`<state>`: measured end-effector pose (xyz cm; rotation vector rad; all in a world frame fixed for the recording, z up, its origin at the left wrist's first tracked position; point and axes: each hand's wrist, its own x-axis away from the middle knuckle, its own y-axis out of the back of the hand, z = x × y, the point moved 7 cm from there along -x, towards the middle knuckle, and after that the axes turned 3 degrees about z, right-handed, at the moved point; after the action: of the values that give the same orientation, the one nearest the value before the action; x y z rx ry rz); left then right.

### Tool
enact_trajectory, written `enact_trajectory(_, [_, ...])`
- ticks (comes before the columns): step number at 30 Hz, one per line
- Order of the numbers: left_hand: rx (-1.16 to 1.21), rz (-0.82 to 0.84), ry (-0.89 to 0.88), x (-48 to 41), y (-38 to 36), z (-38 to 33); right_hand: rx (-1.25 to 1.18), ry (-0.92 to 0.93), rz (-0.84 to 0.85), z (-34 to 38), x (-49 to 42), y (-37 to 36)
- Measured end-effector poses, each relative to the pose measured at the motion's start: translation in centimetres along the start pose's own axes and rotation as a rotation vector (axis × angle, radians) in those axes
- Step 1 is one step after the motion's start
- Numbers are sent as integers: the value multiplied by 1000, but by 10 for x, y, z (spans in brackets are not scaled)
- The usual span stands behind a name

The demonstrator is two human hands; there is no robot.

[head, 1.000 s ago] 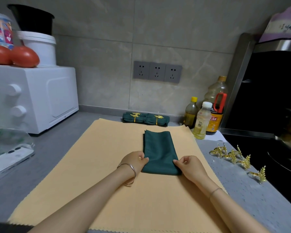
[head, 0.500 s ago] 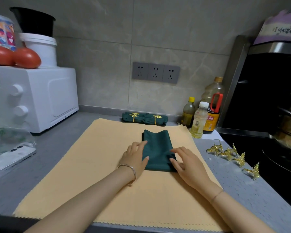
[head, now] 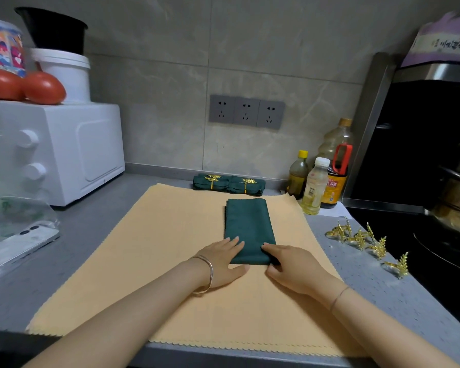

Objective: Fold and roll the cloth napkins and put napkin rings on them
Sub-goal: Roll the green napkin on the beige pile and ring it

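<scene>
A dark green napkin (head: pixel 248 227) lies folded into a long narrow strip on the tan mat (head: pixel 144 261), running away from me. My left hand (head: pixel 222 260) rests with straight fingers on its near left corner, thumb along the near edge. My right hand (head: pixel 294 266) holds the near right corner between curled fingers and thumb. Two rolled green napkins (head: pixel 229 184) with gold rings on them lie at the back by the wall. Several loose gold leaf-shaped napkin rings (head: pixel 361 237) sit on the grey counter to the right.
Three bottles (head: pixel 315 185) stand at the mat's back right corner. A white oven (head: pixel 64 150) with tubs and tomatoes on top is at the left, a phone (head: pixel 16 248) in front of it. A black cooktop with a pot (head: pixel 457 187) fills the right.
Both hands let go of the near corners, spread flat over the napkin's near end, then drew back to the near edge. The napkin lies flatter. The camera has tilted slightly.
</scene>
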<state>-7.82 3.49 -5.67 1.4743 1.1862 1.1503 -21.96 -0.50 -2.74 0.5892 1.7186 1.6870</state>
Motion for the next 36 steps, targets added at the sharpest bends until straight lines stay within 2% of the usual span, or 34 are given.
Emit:
enact_trajectory(6, [39,-110,-69,10,20,3,95,68,-60,4,0,16])
enact_trajectory(11, [-161,-139,-200,44,30,-9,76,336,-250,27,57,41])
enact_trajectory(14, [-262,-89,-284,64,25,-24,28,420,-185,35,87,35])
enact_trajectory(20, [-273,8,-290,64,3,-17,8,312,68,21,82,12])
enact_trajectory(24, [-237,21,-274,63,0,-12,-31,285,49,12,69,4])
enact_trajectory(28, [-127,-62,-226,59,4,-9,-118,212,-19,5,62,6])
enact_trajectory(33, [28,-205,-112,49,20,1,-473,88,-80,-9,51,9])
enact_trajectory(36, [218,-361,-12,48,32,12,-681,-9,-130,-12,44,15])
